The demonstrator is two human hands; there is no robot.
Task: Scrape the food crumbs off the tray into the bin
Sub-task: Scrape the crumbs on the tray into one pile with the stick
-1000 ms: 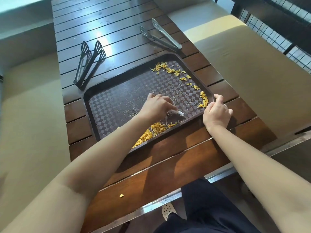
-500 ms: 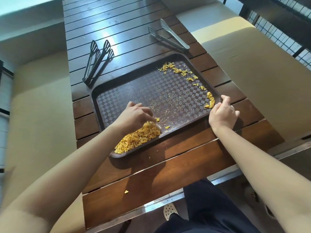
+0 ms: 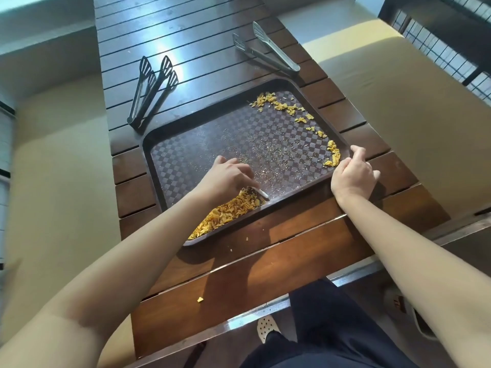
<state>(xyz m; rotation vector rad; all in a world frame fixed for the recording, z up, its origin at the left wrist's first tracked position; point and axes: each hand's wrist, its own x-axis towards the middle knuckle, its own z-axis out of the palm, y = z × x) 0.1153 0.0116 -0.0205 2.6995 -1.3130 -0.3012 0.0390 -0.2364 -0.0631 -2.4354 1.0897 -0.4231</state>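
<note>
Progress stands at roughly half. My left hand (image 3: 228, 179) is clamped on a small white scraper (image 3: 261, 193), its tip at the heap of crumbs (image 3: 229, 211) banked against the near left corner of the tray (image 3: 170, 134). My right hand (image 3: 352, 173) is closed on the tray's near right corner, steadying it on the worktop (image 3: 265, 274). Outstanding: a scattered line of crumbs (image 3: 297, 115) along the far right edge, fine dust mid-tray, one stray crumb (image 3: 199, 299) on the worktop. No bin is visible; emptying is not yet done.

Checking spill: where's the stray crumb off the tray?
Head view: crumb lies on the table, near edge, below the tray, between both forearms.
</note>
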